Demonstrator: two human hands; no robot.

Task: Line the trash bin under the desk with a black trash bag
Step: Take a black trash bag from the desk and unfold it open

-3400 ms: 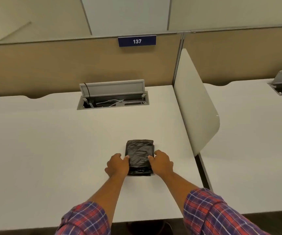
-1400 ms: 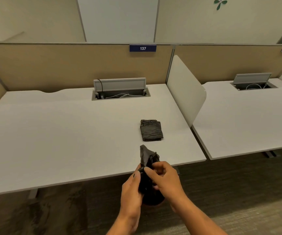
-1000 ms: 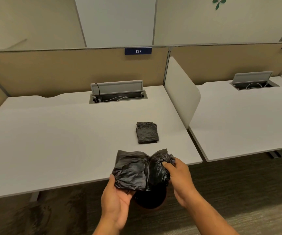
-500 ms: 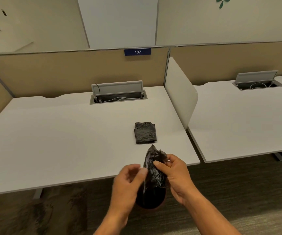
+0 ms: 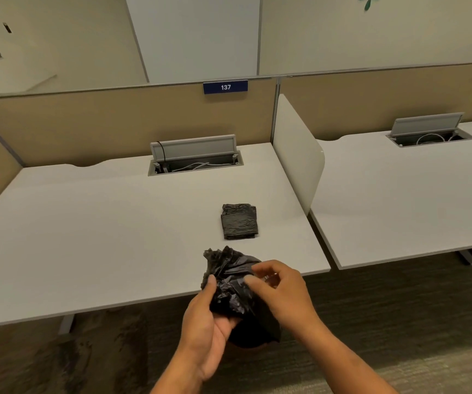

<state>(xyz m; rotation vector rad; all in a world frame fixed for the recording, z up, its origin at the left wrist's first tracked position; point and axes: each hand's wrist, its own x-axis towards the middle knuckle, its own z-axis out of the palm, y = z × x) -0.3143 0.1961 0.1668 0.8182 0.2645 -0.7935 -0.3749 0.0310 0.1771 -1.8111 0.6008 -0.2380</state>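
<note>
bag's bunched wider again since half a second ago. my left hand (image 5: 203, 322) cups the black trash bag (image 5: 230, 285) at lower centre, right hand (image 5: 279, 291) pinching its edge. thin, slippery, floppy stuff, so grab the open rim. bin (image 5: 246, 341) sits right below.

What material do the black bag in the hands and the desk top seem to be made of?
Black bag: thin plastic film, slightly glossy; it crumples into fine creases with small highlights. Desk top: probably laminate board, smooth matte white, with a thin flat edge; the core is not visible.
</note>
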